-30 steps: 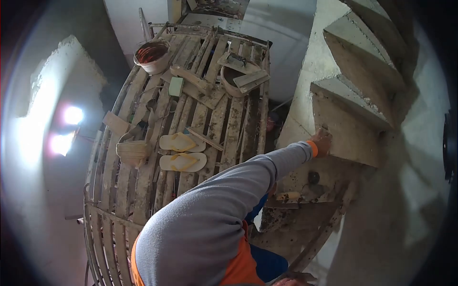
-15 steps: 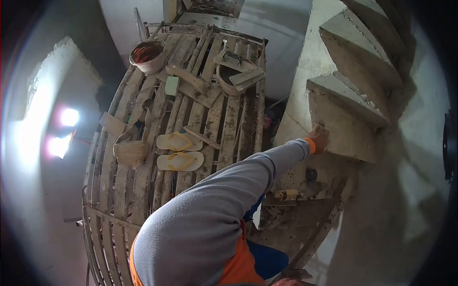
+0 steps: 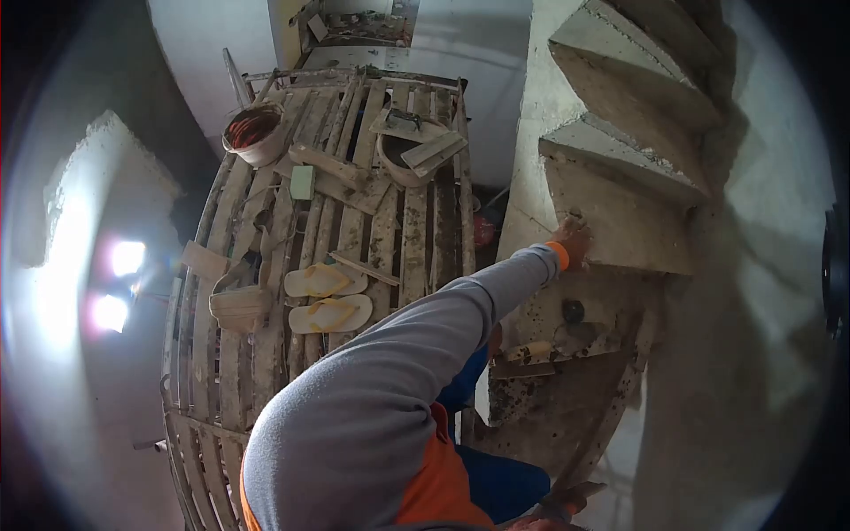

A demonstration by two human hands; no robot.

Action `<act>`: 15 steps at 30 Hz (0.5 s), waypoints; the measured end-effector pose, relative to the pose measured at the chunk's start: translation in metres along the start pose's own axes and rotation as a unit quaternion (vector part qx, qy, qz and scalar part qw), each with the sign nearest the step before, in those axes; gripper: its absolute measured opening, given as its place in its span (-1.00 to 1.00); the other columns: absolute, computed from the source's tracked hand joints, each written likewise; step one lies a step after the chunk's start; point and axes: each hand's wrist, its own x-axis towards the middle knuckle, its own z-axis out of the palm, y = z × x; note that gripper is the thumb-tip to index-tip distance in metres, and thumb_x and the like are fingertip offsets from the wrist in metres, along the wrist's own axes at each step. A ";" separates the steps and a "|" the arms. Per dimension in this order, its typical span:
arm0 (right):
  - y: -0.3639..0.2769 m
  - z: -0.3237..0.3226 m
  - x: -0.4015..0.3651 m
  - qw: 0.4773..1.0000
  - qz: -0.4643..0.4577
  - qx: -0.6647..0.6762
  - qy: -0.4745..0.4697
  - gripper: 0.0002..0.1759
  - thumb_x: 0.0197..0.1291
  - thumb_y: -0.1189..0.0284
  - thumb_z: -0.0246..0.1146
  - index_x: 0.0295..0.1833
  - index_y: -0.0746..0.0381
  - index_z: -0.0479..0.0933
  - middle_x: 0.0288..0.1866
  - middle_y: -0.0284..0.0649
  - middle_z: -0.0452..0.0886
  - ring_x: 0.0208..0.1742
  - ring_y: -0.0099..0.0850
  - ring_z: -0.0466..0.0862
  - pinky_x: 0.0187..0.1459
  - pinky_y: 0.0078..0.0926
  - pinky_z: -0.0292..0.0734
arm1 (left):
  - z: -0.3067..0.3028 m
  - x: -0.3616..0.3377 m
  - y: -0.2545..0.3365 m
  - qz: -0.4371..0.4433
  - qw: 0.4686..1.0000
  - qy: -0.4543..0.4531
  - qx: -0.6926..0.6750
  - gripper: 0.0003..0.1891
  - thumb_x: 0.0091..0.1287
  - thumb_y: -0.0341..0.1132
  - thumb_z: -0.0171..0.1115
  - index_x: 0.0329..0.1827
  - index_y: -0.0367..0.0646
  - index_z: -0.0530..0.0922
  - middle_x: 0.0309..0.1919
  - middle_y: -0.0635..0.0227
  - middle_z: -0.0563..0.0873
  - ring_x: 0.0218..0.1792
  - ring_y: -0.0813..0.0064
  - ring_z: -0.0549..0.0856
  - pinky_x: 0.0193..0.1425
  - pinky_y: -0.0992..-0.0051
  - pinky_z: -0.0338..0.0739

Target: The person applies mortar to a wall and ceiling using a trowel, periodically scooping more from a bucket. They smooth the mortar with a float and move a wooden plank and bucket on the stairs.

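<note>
Staying against the stair riser (image 3: 624, 226), the left hand (image 3: 574, 241) looks curled; its hold cannot be told.

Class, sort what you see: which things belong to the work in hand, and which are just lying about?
In use: outstretched hand; concrete stair riser it presses.
Lying about: flip-flops; bucket; basin; green block; plank platform beneath them.
</note>
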 end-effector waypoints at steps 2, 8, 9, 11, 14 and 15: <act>0.000 -0.001 -0.001 1.000 0.003 -0.002 0.000 -0.62 0.09 0.25 0.19 -0.05 0.26 0.51 0.00 -0.06 0.55 0.06 -0.09 0.52 0.07 -0.27 0.42 | 0.003 0.005 0.000 0.002 0.999 -0.027 0.028 -0.42 0.01 0.12 0.19 -0.02 -0.15 0.56 0.08 0.18 0.48 0.15 0.24 0.41 0.32 0.24 0.09; -0.006 -0.004 0.006 1.000 -0.001 -0.011 -0.011 -0.62 0.09 0.25 0.19 -0.04 0.26 0.50 0.01 -0.06 0.55 0.06 -0.09 0.52 0.08 -0.27 0.42 | -0.016 0.007 0.007 -0.005 0.985 -0.153 0.077 -0.34 0.13 0.13 0.12 0.27 0.01 0.33 0.31 0.28 0.29 0.35 0.27 0.21 0.35 0.14 0.04; -0.005 -0.002 0.010 1.000 -0.003 -0.013 -0.012 -0.62 0.09 0.25 0.19 -0.04 0.26 0.50 0.01 -0.06 0.55 0.07 -0.09 0.52 0.08 -0.27 0.42 | -0.016 0.003 0.006 -0.016 0.982 -0.166 0.084 -0.35 0.13 0.12 0.12 0.26 0.02 0.34 0.29 0.29 0.30 0.34 0.27 0.22 0.35 0.13 0.04; -0.010 -0.003 0.015 1.000 0.000 -0.016 -0.016 -0.62 0.09 0.25 0.19 -0.04 0.26 0.50 0.01 -0.06 0.55 0.07 -0.09 0.52 0.08 -0.27 0.42 | -0.016 0.006 0.009 -0.016 0.979 -0.176 0.104 -0.37 0.13 0.11 0.12 0.24 0.03 0.36 0.27 0.30 0.33 0.32 0.27 0.25 0.35 0.11 0.05; -0.015 -0.005 0.019 0.999 0.030 -0.020 -0.023 -0.62 0.08 0.25 0.19 -0.04 0.26 0.50 0.01 -0.06 0.55 0.07 -0.09 0.52 0.08 -0.27 0.42 | -0.011 0.008 0.011 0.000 0.977 -0.147 0.156 -0.36 0.11 0.04 0.16 0.28 0.07 0.31 0.31 0.35 0.29 0.34 0.27 0.21 0.36 0.10 0.05; -0.017 -0.005 0.020 0.998 0.041 -0.023 -0.029 -0.62 0.08 0.25 0.19 -0.04 0.26 0.50 0.02 -0.06 0.55 0.07 -0.09 0.52 0.08 -0.27 0.42 | -0.016 0.011 0.014 -0.017 0.976 -0.166 0.141 -0.32 0.09 0.04 0.19 0.31 0.10 0.27 0.35 0.35 0.23 0.37 0.28 0.15 0.37 0.10 0.02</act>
